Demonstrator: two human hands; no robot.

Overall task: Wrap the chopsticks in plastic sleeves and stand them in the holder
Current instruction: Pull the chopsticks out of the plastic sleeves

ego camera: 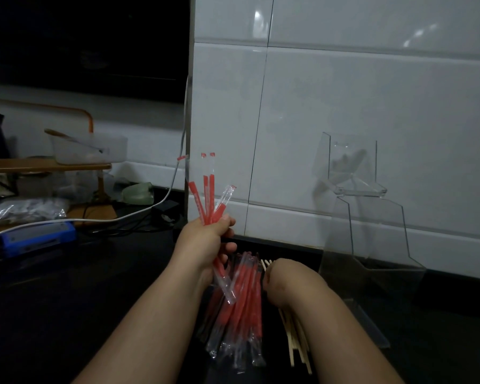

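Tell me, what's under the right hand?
Chopsticks poke out from under the right hand at both ends. The hand hides their middles and its own fingertips.

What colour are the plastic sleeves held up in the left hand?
Red bands on clear plastic sleeves, gripped by the left hand; the head view shows it best.

Dim light. Glossy white tiled wall (344, 106) ahead with glare spots, dark unlit opening (81, 42) upper left. Black counter (67, 300) below. Far left: low wooden rack (39, 164), translucent plastic tub (89, 148), thin white cable (175, 167), flat blue device (39, 239).
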